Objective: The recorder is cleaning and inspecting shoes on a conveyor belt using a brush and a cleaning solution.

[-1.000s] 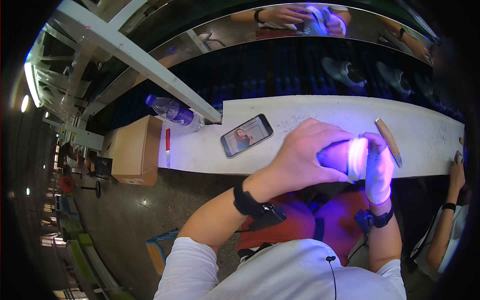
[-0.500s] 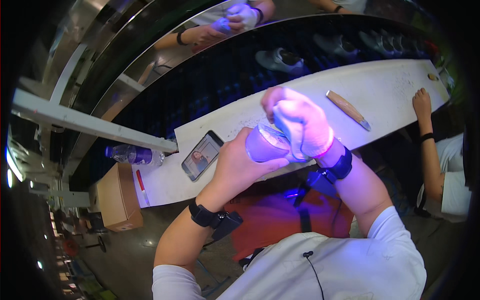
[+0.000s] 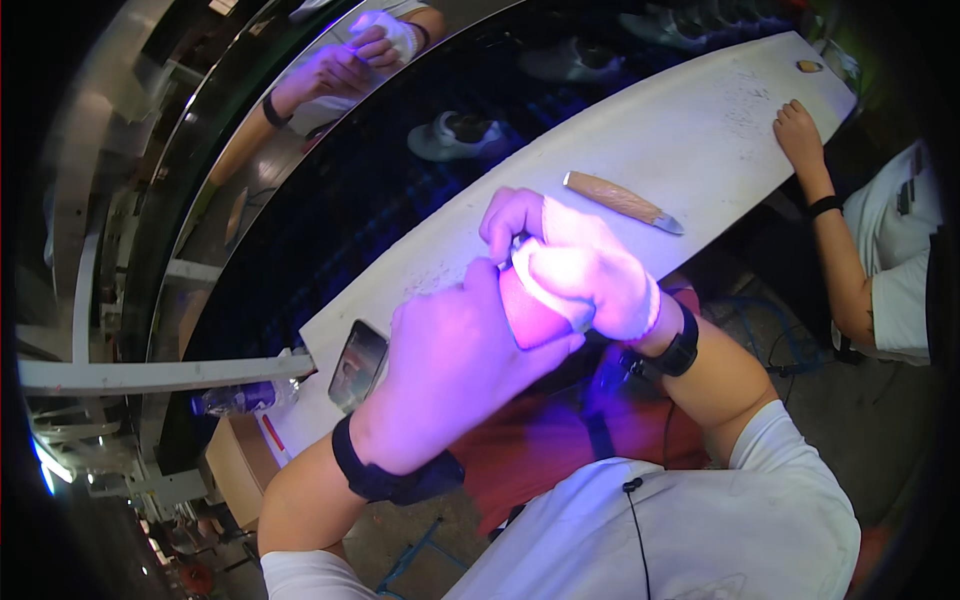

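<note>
Item: pink rounded piece (image 3: 528,312) held above our lap, off the white bench (image 3: 640,170), our left hand (image 3: 455,365) gripping it, gloved right hand (image 3: 580,270) pressing a cloth (image 3: 545,290); risk: a hard rub could slip it free

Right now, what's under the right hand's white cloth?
The cloth, in the right hand, presses on a pinkish rounded object gripped by the left hand. Cloth and fingers cover most of it.
</note>
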